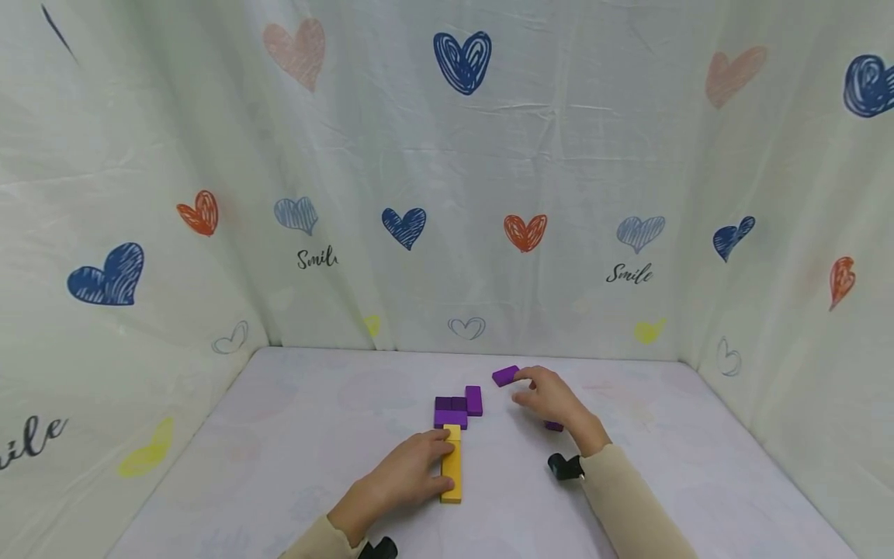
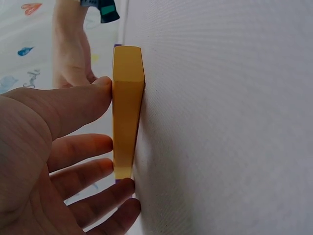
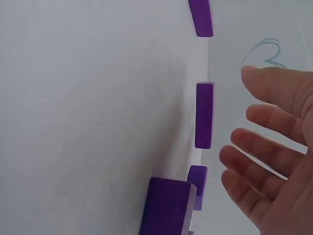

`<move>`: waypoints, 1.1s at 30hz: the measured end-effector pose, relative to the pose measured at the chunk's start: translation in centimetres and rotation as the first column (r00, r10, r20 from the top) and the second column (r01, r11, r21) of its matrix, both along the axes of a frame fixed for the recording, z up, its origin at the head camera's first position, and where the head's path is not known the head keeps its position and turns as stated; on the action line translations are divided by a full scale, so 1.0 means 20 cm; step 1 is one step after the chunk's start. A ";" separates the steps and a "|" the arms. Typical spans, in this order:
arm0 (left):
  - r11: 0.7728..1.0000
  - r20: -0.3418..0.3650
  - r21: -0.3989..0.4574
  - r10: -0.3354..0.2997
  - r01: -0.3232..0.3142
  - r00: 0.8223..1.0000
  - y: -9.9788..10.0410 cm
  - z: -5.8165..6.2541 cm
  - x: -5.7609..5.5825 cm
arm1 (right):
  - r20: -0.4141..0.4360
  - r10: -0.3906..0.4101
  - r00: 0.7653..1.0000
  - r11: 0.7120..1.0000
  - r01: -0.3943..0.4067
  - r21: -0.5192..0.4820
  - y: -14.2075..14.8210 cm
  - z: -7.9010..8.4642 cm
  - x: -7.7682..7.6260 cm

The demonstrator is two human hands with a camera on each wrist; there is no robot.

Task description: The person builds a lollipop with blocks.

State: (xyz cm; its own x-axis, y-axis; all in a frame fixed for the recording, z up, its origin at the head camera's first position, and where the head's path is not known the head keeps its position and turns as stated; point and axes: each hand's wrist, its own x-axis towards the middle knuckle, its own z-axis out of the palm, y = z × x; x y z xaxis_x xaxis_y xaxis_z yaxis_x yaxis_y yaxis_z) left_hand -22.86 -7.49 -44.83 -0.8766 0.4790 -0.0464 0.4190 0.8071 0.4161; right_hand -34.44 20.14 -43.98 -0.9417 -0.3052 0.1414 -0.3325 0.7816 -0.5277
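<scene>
My left hand (image 1: pixel 405 470) lies along the left side of a yellow bar of blocks (image 1: pixel 454 463). In the left wrist view its thumb and extended fingers touch the face of the yellow bar (image 2: pixel 128 112). Beyond the bar's far end sit purple blocks (image 1: pixel 451 418), with an upright-lying purple block (image 1: pixel 474 401) at their right. My right hand (image 1: pixel 552 396) hovers at a tilted purple block (image 1: pixel 505 376). The right wrist view shows that hand (image 3: pixel 274 152) with relaxed fingers, apart from the purple block (image 3: pixel 204 115) facing it.
Another purple block (image 1: pixel 554 425) lies below the right wrist, partly hidden by it. A white table (image 1: pixel 314 435) carries everything. A white curtain (image 1: pixel 461 155) with printed hearts stands behind and on both sides. Black wrist cameras (image 1: pixel 564 466) hang from the sleeves.
</scene>
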 end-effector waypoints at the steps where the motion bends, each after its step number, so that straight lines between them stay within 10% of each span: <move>1: 1.000 0.002 0.002 0.003 -0.003 1.000 0.00 0.00 0.00 | -0.006 -0.003 1.000 1.000 0.003 0.009 0.00 0.00 -0.02; 15: 1.000 0.013 0.001 0.008 -0.008 1.000 0.00 0.00 0.00 | -0.068 -0.115 0.991 0.950 0.130 0.285 -0.12 -0.02 -0.18; 33: 1.000 -0.021 -0.005 -0.023 0.023 1.000 -0.01 -0.01 0.00 | 0.070 -0.067 0.995 0.981 0.053 0.185 -0.29 -0.02 -0.28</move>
